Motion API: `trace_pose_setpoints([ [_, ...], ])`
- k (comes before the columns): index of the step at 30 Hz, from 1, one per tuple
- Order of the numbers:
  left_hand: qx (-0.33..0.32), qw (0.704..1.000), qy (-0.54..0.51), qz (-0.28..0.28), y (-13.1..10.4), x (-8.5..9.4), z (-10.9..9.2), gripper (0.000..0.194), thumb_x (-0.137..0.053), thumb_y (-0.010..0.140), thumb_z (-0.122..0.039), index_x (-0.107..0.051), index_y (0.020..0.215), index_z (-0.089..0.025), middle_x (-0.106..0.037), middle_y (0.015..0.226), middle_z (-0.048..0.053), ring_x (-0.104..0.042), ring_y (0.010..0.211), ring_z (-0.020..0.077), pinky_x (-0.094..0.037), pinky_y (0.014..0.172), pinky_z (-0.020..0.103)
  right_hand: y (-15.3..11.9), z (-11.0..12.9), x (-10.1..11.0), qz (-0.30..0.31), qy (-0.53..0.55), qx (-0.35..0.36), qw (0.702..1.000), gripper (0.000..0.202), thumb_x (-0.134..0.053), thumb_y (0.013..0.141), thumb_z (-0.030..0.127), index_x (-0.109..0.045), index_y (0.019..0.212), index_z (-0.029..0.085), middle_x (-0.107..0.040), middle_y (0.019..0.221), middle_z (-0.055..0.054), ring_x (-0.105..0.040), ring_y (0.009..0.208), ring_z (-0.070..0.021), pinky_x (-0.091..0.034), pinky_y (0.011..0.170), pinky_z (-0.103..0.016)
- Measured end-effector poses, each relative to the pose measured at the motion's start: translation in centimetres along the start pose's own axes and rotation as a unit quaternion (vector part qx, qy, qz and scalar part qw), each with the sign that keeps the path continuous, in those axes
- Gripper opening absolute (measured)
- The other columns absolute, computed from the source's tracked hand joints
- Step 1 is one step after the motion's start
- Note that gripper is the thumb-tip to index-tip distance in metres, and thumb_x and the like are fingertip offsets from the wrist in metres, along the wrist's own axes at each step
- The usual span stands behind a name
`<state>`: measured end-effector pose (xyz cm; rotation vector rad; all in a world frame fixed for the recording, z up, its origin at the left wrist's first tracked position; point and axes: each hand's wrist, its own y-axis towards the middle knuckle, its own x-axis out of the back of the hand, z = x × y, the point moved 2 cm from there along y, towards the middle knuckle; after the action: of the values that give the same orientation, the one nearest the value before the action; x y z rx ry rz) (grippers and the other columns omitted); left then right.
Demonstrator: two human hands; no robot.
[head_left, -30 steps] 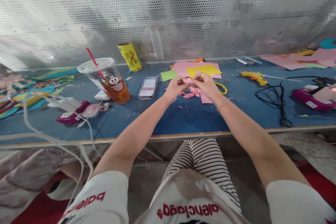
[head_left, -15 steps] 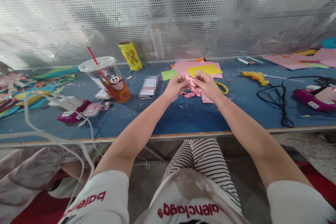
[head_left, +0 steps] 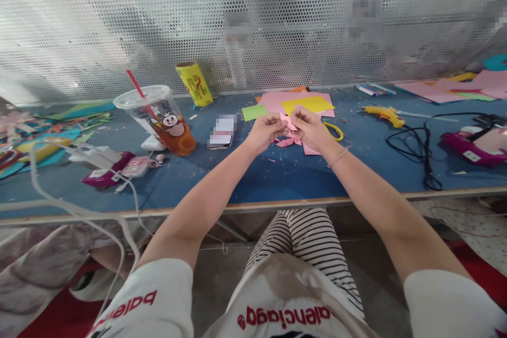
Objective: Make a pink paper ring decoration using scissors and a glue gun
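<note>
Pink paper (head_left: pixel 288 122) is being pinched between my left hand (head_left: pixel 266 131) and right hand (head_left: pixel 308 127), fingertips clamping it above pink scraps (head_left: pixel 288 141)

To the right of the phone (head_left: pixel 224 130) on the blue bench (head_left: pixel 273 185), my left hand (head_left: pixel 264 132) and right hand (head_left: pixel 311 127) pinch a small pink paper piece (head_left: pixel 289 121) over pink scraps (head_left: pixel 290 141). Left of the phone is my drink cup (head_left: pixel 174 129); behind and left of the phone, a yellow tube (head_left: pixel 195 84). Well right of it lies the yellow glue gun (head_left: pixel 385 114).
</note>
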<state>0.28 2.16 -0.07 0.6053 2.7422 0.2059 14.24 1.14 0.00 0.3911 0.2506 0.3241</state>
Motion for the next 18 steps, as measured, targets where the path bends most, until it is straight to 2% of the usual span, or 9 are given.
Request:
trace_pose_setpoints([
  [10, -0.015, 1.0, 0.006, 0.027, 0.1, 0.09, 0.15, 0.024, -0.077, 0.062, -0.023, -0.063, 0.079, -0.012, -0.065, 0.067, -0.001, -0.063, 0.06, 0.0067, -0.053, 0.066, 0.021, -0.34, 0.51, -0.42, -0.002, 0.054, -0.043, 0.998, 0.026, -0.07, 0.07, 0.035, -0.049, 0.069, 0.02, -0.039, 0.064, 0.005, -0.037, 0.058, -0.0069, -0.043, 0.057, -0.022],
  [18, -0.01, 1.0, 0.007, 0.02, 0.03, -0.02, 0.08, 0.024, -0.078, 0.061, -0.024, -0.064, 0.076, -0.012, -0.065, 0.066, -0.001, -0.063, 0.06, 0.0068, -0.053, 0.067, 0.021, -0.29, 0.36, -0.37, -0.006, 0.036, -0.045, 0.998, 0.025, -0.068, 0.071, 0.035, -0.047, 0.069, 0.021, -0.039, 0.065, 0.004, -0.039, 0.059, -0.0075, -0.043, 0.057, -0.022],
])
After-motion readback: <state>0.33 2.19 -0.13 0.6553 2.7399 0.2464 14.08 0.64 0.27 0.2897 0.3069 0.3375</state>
